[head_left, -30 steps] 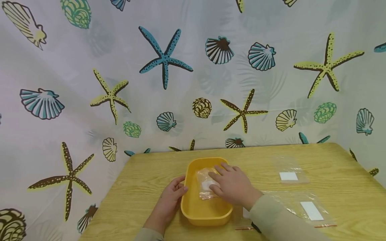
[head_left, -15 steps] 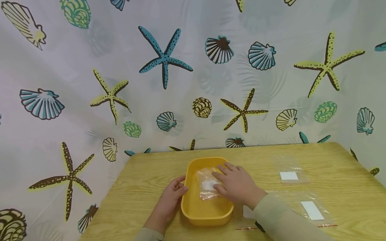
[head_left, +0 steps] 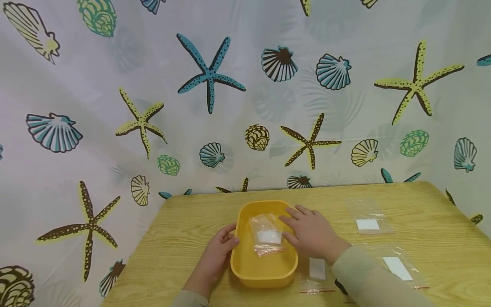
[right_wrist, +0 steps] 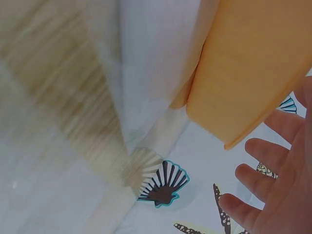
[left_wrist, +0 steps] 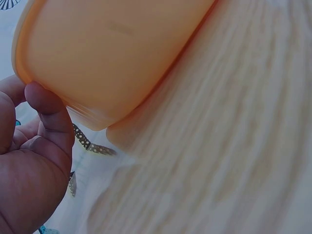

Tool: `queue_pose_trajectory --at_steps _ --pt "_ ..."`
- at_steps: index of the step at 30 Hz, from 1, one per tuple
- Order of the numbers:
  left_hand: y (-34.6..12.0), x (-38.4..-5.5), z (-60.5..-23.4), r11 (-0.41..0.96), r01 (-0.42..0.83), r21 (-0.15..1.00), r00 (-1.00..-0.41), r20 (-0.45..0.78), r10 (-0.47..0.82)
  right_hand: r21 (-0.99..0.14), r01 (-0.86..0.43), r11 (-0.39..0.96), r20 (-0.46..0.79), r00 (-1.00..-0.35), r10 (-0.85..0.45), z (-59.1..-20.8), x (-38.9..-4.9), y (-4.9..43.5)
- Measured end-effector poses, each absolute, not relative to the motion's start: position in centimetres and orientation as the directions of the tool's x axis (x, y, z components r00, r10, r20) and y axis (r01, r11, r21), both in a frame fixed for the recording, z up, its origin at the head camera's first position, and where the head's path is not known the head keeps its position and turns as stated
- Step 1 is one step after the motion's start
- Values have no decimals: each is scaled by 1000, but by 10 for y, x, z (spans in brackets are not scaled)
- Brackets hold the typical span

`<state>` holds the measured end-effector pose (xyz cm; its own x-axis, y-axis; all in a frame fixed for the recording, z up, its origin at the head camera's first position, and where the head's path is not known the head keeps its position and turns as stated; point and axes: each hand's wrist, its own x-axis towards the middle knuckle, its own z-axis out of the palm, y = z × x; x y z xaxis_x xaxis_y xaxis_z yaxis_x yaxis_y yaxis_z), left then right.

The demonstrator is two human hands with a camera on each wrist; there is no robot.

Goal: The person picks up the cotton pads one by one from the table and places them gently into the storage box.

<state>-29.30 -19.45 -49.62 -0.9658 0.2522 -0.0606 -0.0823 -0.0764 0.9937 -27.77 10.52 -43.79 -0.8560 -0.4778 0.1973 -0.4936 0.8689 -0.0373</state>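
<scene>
A yellow plastic tub stands on the table, and clear zip bags with a white piece lie inside it. At the tub's left side my left hand holds the rim between thumb and fingers; the left wrist view shows the thumb against the rim. Over the tub's right rim hovers my right hand, its fingers spread and holding nothing. In the right wrist view those fingers are apart, beside the tub's wall. Whether the right hand touches the rim is hidden.
Right of the tub lie more clear bags with white pieces: one at the back, one at the right and one close to the tub. A dark object shows partly by the right sleeve. A patterned curtain hangs behind the table.
My right hand has moved right, from over the bags to the tub's right rim, uncovering the white piece inside. The left hand and the tub have barely moved.
</scene>
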Motion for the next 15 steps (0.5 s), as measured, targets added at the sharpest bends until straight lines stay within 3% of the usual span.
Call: queue_pose_trajectory --at_steps 15 --pt "-196 -292 -493 -73 -102 992 -965 -80 251 -50 -486 873 222 -857 -464 -436 -279 143"
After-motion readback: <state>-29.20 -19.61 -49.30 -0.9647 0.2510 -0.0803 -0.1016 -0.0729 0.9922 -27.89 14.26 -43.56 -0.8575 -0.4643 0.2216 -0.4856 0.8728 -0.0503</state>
